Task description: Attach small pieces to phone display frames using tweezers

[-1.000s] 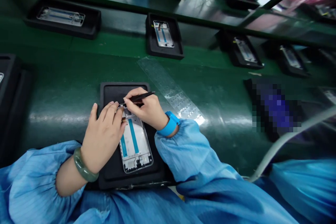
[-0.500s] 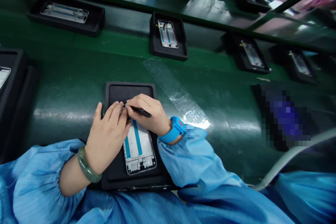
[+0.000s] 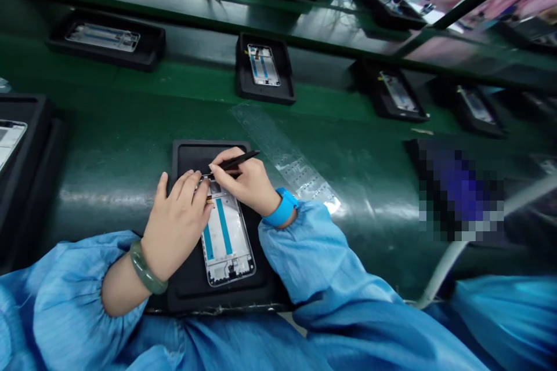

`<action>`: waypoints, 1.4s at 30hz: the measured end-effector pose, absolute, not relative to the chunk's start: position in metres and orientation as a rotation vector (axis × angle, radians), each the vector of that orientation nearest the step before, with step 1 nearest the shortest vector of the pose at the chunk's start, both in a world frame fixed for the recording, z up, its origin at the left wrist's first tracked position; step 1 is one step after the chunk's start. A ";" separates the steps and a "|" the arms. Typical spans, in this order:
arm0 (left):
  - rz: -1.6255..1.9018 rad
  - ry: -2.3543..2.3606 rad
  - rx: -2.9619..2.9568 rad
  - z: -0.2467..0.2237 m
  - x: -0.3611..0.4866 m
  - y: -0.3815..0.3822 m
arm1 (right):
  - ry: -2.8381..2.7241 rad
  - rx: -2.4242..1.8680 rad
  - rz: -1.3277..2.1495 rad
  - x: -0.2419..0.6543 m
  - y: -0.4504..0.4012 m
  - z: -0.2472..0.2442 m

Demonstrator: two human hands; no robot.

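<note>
A phone frame, silvery-white with two blue strips, lies in a black tray in front of me. My left hand rests over the upper left of the frame, its fingers stretched out and the little finger apart. Between thumb and fingers of my right hand are black tweezers. Their thin metal tip points left, close to my left fingertips at the frame's top end. What the tip touches is hidden there.
A clear plastic strip lies on the green table right of the tray. Several black trays with phone frames stand behind, including a back-middle tray. Another tray is at far left. A pale hose curves at lower right.
The tweezers' rear end has swung upward as my right hand turned and moved slightly up. My left hand stays on the phone frame. The view has shifted slightly.
</note>
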State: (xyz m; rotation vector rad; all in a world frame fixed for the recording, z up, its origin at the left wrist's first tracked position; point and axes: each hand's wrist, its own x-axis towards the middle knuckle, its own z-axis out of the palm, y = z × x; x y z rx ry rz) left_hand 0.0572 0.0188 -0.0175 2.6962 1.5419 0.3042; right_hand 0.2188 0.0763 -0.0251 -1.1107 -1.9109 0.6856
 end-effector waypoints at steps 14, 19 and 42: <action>0.312 1.426 2.748 -0.019 0.050 0.029 | -1.606 -1.293 0.521 0.242 0.078 -0.026; 0.324 1.415 2.755 -0.022 0.048 0.030 | -1.690 -1.740 0.081 0.311 0.078 -0.012; -0.224 1.326 2.722 0.015 0.148 -0.004 | -1.791 -2.381 0.353 0.362 0.056 -0.020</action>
